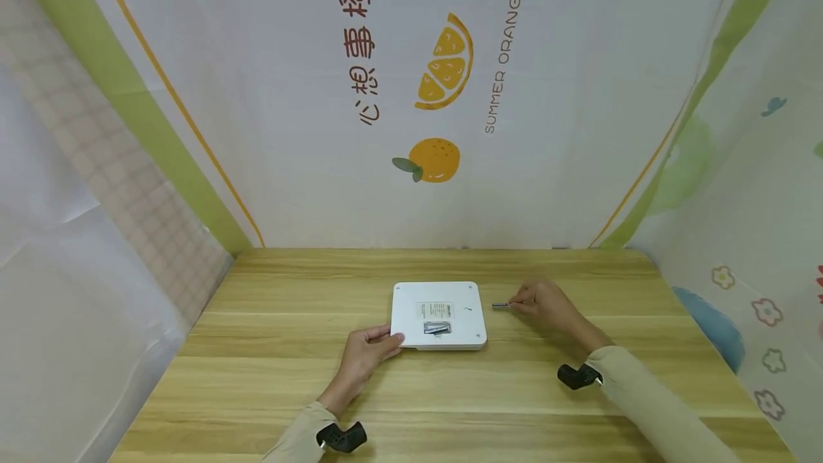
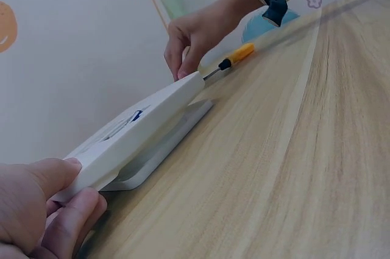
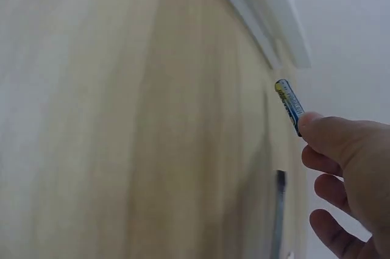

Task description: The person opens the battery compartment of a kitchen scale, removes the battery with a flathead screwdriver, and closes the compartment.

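A flat white device (image 1: 411,309), like an upturned kitchen scale, lies on the wooden table with its label side up. Its battery compartment (image 1: 438,328) is uncovered, with something silvery and dark inside. At the near left corner my left hand (image 1: 365,357) grips the device's edge, thumb on top and fingers beneath. To the right of it, my right hand (image 1: 545,306) pinches a slim blue-and-yellow battery (image 3: 288,105) by one end between thumb and fingertips. The battery's free end points toward the device, a short gap away.
A screwdriver (image 2: 239,55) with a yellow and black handle lies on the table beyond the device, near my right hand. Cloth with printed oranges (image 1: 434,160) hangs behind the table (image 1: 289,306), and more cloth hangs at both sides.
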`<state>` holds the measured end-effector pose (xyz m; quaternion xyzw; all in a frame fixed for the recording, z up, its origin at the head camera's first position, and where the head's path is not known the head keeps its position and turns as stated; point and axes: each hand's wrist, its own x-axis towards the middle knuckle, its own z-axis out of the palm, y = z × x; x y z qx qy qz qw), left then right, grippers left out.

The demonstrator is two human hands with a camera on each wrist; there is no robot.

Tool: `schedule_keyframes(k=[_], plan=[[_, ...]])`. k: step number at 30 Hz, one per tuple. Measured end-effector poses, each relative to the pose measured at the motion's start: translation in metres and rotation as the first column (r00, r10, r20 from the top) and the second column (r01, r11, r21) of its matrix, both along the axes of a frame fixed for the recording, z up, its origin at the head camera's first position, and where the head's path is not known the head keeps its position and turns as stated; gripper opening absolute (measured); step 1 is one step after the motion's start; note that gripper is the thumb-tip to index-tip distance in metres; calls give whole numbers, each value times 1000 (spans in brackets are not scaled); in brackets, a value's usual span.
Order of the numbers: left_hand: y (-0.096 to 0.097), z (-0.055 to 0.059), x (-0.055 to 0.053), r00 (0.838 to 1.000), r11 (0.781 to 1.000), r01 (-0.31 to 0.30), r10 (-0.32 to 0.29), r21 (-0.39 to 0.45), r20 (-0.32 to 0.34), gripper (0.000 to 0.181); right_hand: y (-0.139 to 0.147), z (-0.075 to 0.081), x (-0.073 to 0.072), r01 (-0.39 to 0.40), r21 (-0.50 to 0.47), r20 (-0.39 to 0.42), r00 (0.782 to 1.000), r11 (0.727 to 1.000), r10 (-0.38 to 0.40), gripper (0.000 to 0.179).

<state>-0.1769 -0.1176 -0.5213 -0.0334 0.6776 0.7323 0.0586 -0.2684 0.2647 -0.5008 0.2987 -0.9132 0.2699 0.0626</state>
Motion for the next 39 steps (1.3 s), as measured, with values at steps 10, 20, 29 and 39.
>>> schedule_keyframes(k=[10,20,29,39], plan=[[2,-2,1,1000,1000,-2,2,13,11,44,-4,-8,1,12,96,-73,997,995,-5,4],[3,-1,3,1000,999,10,-10,51,-5,42,-3,-11,2,56,134,-67,997,989,-47,8],[1,-3,1,1000,998,23,-22,51,-15,43,-5,-5,3,58,133,-79,996,989,-48,15],[-1,0,1,1000,998,21,-20,55,-16,42,-57,27,14,-68,35,-115,991,997,72,17]])
